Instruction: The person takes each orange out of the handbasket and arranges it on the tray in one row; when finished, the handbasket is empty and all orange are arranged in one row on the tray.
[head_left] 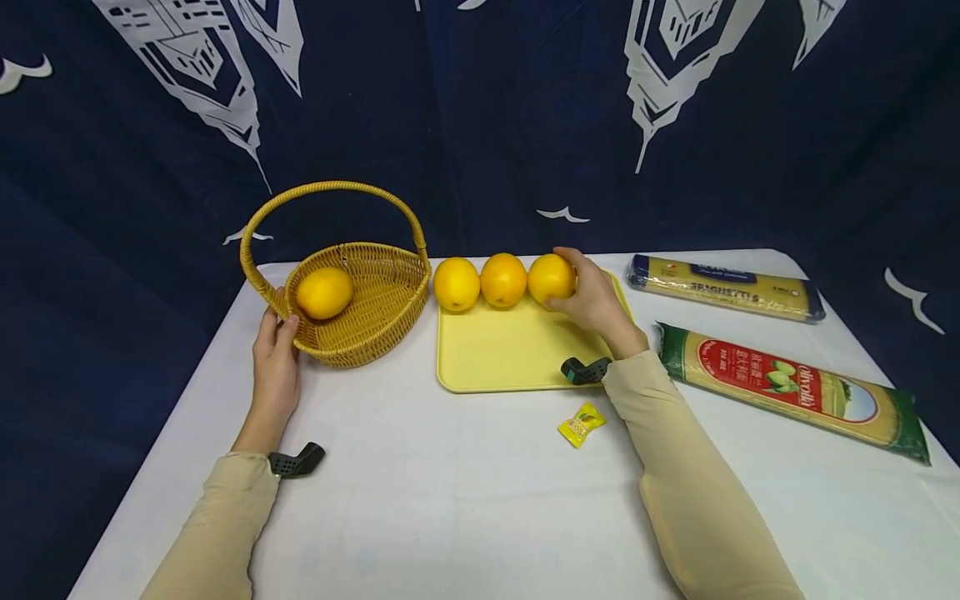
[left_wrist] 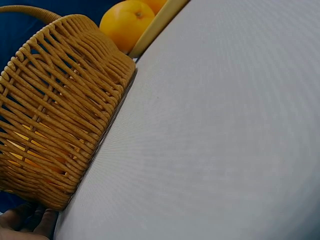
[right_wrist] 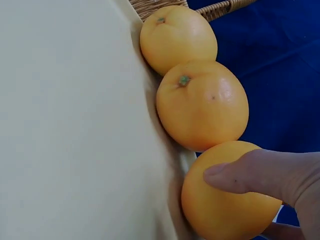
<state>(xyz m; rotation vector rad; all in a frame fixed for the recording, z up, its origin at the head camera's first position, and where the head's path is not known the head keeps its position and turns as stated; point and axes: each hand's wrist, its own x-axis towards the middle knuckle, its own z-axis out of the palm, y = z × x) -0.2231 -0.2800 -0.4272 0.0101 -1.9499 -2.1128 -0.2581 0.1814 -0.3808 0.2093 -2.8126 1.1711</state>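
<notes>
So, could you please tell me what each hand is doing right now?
Left hand: closed, holding the basket by its side.
Right hand: closed, holding the rightmost orange at the tray.

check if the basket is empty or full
Neither: one orange lies in the basket, and the head view shows bare wicker beside it.

4 oranges (head_left: 504, 281): 3 on 1 tray (head_left: 510, 357), 1 in 1 basket (head_left: 360, 353), as far as I can see inside. 2 pasta packs (head_left: 723, 287), 1 wrapped candy (head_left: 582, 425), 2 hands (head_left: 274, 363), 2 wrist cameras (head_left: 297, 462), 1 desk (head_left: 450, 500), 1 backdrop (head_left: 465, 150).
</notes>
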